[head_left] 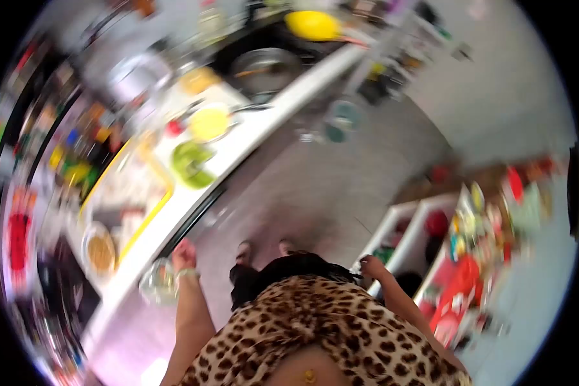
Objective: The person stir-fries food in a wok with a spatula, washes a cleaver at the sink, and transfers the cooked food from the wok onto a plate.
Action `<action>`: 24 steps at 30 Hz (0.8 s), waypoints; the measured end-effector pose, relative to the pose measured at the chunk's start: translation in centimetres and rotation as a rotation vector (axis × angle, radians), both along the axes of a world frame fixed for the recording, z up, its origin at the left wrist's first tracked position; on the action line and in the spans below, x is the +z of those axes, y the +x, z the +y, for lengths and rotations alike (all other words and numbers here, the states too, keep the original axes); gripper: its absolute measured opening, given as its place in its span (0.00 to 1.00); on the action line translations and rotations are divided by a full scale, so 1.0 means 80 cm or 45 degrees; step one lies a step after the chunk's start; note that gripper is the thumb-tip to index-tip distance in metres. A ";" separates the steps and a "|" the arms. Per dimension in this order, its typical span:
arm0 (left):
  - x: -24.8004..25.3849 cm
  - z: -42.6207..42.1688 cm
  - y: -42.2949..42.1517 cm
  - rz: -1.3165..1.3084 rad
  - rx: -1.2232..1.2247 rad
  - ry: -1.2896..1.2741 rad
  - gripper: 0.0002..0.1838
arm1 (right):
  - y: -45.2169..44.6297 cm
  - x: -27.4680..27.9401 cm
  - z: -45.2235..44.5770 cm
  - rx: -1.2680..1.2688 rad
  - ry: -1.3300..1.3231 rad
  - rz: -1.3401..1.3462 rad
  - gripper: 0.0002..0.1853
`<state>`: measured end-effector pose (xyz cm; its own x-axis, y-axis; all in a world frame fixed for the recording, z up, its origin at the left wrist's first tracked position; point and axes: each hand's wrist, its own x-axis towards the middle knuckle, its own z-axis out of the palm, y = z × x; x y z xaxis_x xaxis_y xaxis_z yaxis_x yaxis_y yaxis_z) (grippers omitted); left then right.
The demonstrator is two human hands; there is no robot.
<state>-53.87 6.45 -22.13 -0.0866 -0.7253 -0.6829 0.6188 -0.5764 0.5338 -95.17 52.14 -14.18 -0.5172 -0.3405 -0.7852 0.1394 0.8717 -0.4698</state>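
Note:
My left hand (184, 253) hangs low by the counter's front edge, with a band at the wrist. Its fingers look curled, but motion blurs them. Right beside it is a clear rounded container (159, 282); whether the hand touches it I cannot tell. My right hand (370, 266) is lowered on the other side of my body, near a white shelf unit (392, 225). Its fingers are small and smeared, so their grip does not show.
Along the left runs a white counter (238, 151) with a green bowl (192, 165), a yellow-filled bowl (210, 122) and a yellow-edged tray (149, 215). A pan (267, 67) sits on the dark stove. Grey floor (302, 186) lies ahead; packed goods (457, 289) stand at the right.

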 end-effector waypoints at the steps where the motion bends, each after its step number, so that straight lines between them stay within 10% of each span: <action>1: 0.006 0.014 -0.005 -0.028 0.046 0.009 0.16 | -0.029 0.003 -0.011 0.090 0.073 -0.030 0.14; 9: 0.051 0.114 -0.077 -0.174 0.150 0.155 0.15 | -0.189 -0.026 -0.150 1.210 -0.070 0.230 0.11; 18: 0.087 0.231 -0.085 -0.132 0.015 0.341 0.26 | 0.014 0.083 -0.473 1.793 -0.721 0.440 0.13; 24: 0.097 0.259 -0.073 0.085 0.060 0.367 0.25 | 0.172 0.036 -0.548 1.666 -0.200 -0.321 0.16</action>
